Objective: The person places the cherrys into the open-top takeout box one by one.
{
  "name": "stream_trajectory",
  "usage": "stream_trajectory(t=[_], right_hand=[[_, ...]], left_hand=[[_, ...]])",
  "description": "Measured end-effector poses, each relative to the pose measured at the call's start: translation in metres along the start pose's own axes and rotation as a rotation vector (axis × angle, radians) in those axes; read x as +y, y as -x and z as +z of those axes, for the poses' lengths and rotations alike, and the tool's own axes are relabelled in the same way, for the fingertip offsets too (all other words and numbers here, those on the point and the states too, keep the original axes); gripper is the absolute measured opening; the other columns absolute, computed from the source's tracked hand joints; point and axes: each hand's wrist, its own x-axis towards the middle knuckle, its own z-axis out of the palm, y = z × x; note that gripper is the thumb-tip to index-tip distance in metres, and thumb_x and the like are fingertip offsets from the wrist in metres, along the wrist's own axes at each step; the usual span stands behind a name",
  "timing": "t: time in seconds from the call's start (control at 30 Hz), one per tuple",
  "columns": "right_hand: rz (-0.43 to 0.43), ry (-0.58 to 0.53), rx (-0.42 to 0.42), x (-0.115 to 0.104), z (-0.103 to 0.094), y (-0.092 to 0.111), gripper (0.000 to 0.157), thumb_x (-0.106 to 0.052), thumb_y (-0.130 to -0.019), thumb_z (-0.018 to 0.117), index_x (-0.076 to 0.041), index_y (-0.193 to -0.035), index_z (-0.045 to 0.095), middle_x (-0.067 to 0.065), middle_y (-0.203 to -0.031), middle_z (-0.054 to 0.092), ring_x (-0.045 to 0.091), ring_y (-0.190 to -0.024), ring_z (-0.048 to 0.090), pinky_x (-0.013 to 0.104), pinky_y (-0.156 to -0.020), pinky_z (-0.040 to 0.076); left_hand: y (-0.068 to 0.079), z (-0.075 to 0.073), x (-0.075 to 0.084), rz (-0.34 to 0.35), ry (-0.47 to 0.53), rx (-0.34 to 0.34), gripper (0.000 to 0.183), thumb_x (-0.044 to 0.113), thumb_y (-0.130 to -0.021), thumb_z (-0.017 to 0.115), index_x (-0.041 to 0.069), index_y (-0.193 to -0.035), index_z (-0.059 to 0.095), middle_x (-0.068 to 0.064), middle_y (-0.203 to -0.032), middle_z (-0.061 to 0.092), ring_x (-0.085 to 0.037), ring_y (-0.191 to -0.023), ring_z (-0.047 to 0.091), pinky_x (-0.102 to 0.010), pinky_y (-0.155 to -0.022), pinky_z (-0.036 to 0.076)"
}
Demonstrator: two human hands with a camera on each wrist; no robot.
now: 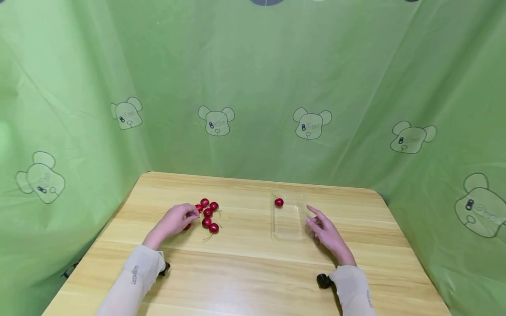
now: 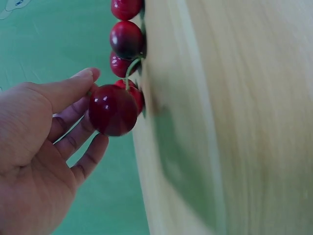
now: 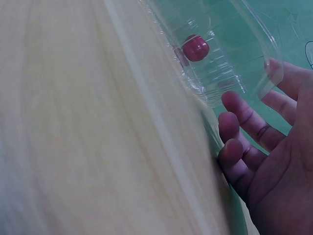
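Hands [image 1: 175,219] [image 1: 327,235], cherry [image 2: 113,110] perhaps hiding grip, tray [image 1: 286,219], curtain [image 1: 261,70]

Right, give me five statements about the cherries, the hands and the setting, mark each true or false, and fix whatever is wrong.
1. The left hand holds a cherry. True.
2. The clear container has four cherries in it. False: a lone cherry shows inside.
3. In the head view, the cherry cluster lies to the left of the container. True.
4. The right hand grips a cherry too. False: it holds no cherry; its fingers are at the container's side.
5. The curtain behind the table is plain red. False: it is green, printed with cartoon animal heads.
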Motion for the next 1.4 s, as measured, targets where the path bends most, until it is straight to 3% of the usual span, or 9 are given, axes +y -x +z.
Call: stream_trajectory(t=[0.37,0.6,0.87,1.4], right_hand=[[-0.009,-0.007,0.003,0.001,0.001,0.000,0.061,-0.026,-0.108,0.056,-0.015,-0.163,0.030,0.028,-0.115,0.060,0.018,-0.069,0.057,0.031,-0.050,0.051],[-0.014,0.004,-0.004,0.002,0.000,-0.002,0.062,-0.026,-0.109,0.055,-0.015,-0.164,0.029,0.028,-0.114,0.060,0.017,-0.070,0.057,0.031,-0.051,0.052],[-0.013,-0.002,-0.017,0.003,-0.001,-0.003,0.062,-0.023,-0.109,0.055,-0.010,-0.163,0.029,0.032,-0.113,0.059,0.021,-0.069,0.059,0.033,-0.049,0.051],[-0.017,0.009,0.002,0.006,0.000,-0.002,0.061,-0.026,-0.109,0.055,-0.016,-0.163,0.030,0.028,-0.113,0.061,0.021,-0.071,0.060,0.032,-0.050,0.051]], left_hand=[[-0.001,-0.008,0.017,0.030,0.051,0.059,0.006,0.014,-0.099,0.070,0.009,-0.101,0.071,0.000,-0.089,0.071,-0.010,-0.083,0.063,-0.036,-0.083,0.056],[0.000,-0.011,0.023,0.026,0.056,0.064,0.005,0.014,-0.097,0.072,0.010,-0.099,0.070,0.006,-0.085,0.068,-0.009,-0.080,0.062,-0.031,-0.078,0.054],[-0.003,-0.009,0.029,0.040,0.079,0.075,0.006,0.016,-0.095,0.075,0.018,-0.095,0.069,0.008,-0.086,0.068,-0.008,-0.081,0.062,-0.029,-0.079,0.055],[-0.013,-0.002,0.044,0.074,0.229,0.121,0.005,0.014,-0.094,0.076,0.015,-0.096,0.072,0.005,-0.087,0.072,-0.010,-0.082,0.067,-0.026,-0.077,0.058]])
